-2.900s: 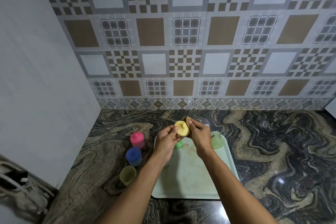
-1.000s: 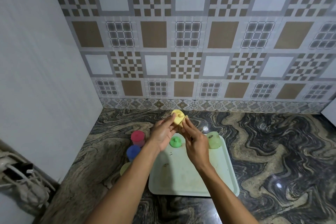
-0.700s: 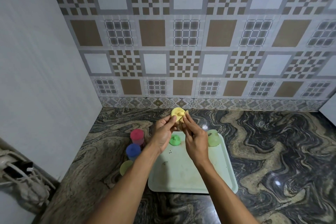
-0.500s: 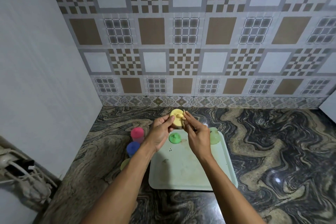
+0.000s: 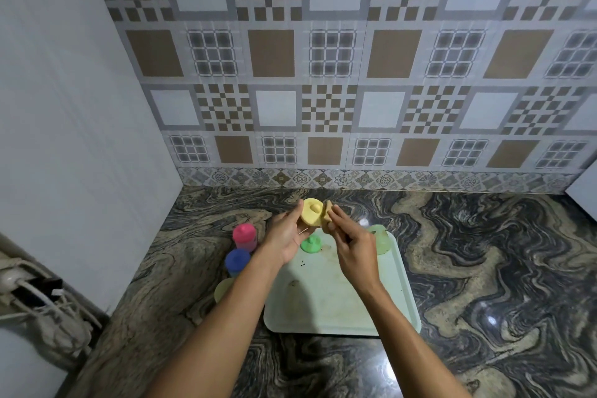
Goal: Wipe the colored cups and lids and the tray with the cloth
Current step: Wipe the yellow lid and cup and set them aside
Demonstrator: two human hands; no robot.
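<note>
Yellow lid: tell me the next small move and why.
Probably turn the yellow lid a little in the left hand, so the cloth meets a fresh part of its rim. The left hand holds the lid above the tray, knob toward the camera, while the right hand pinches the cloth against its right edge only. The green lid lies on the tray, untouched.

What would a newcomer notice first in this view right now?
The yellow lid stands out first, held up above the far end of the tray. The left hand holds it while the right hand pinches a small cloth against its side. Next comes the pale, stained tray on the marbled counter, with a green lid on it and a pink cup and a blue cup standing to its left.
</note>
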